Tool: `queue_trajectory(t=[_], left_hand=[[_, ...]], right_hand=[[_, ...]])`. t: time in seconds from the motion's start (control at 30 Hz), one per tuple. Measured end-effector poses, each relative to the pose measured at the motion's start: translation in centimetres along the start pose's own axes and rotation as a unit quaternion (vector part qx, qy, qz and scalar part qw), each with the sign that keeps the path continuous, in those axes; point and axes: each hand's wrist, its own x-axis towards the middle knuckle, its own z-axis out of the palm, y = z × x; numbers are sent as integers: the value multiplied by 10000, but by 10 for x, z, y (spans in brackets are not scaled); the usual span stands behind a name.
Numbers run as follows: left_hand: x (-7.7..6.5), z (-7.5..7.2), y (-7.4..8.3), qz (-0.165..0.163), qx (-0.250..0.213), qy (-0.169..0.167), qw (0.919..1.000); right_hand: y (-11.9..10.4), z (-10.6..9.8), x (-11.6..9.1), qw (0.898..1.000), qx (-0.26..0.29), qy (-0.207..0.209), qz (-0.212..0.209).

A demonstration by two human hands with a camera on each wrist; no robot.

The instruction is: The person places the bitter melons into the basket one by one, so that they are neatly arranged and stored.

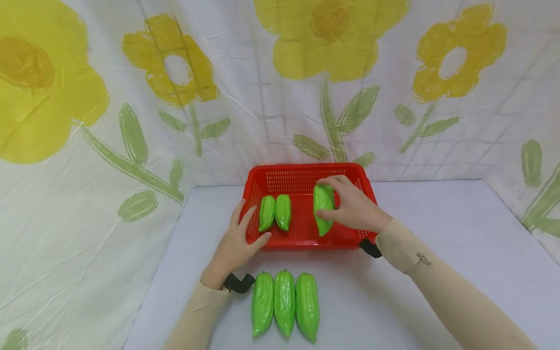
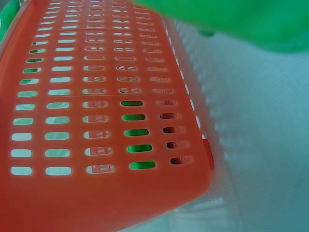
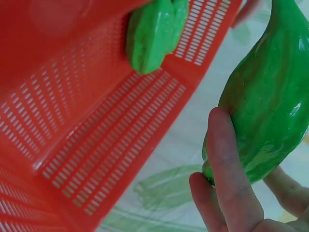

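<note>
My right hand (image 1: 356, 206) pinches a glossy green, ridged bitter melon (image 1: 323, 209) between thumb and fingers, over the right half of the red plastic basket (image 1: 306, 246). Its pointed end hangs toward the basket's front. In the right wrist view, the held melon (image 3: 270, 96) is seen large beside the fingers, with the basket wall to its left. My left hand (image 1: 238, 243) lies at the basket's front left corner, fingers spread at the left rim and thumb near the front rim. Two bitter melons, a left one (image 1: 267, 213) and a right one (image 1: 283, 212), lie side by side inside the basket.
In front of the basket, three more bitter melons (image 1: 285, 304) lie in a row on the white table (image 1: 420, 214), near my left wrist. Behind the table hangs a white cloth (image 1: 245, 73) with yellow flowers, close to the basket's back rim.
</note>
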Motion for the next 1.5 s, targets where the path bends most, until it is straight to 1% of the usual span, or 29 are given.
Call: queue_trajectory(t=[0.13, 0.3, 0.5, 0.67, 0.83, 0.97, 1.07, 1.23, 1.5], left_hand=[[0, 0, 0, 20, -14, 1, 10000], [0, 0, 0, -29, -34, -48, 10000], [0, 0, -2, -59, -20, -43, 10000], [-1, 0, -2, -87, -31, -53, 9999], [-1, 0, -3, -24, -33, -28, 10000], [-1, 1, -3, -3, -35, -6, 10000], [0, 1, -3, -4, -34, 11, 10000], [0, 0, -3, -1, 8, 3, 10000], [2, 0, -2, 24, -7, -20, 10000]], right_hand=[[2, 1, 10, 9999, -21, -89, 102], [3, 1, 18, 9997, -53, -167, 177], [3, 3, 28, 9993, -158, -274, 206], [7, 7, 39, 9983, -160, -460, 306], [8, 11, 51, 9974, -172, -574, 409], [9, 15, 59, 9968, -286, -632, 388], [10, 18, 64, 9962, -340, -706, 368], [14, 24, 71, 9947, -352, -843, 473], [16, 30, 85, 9919, -489, -1050, 518]])
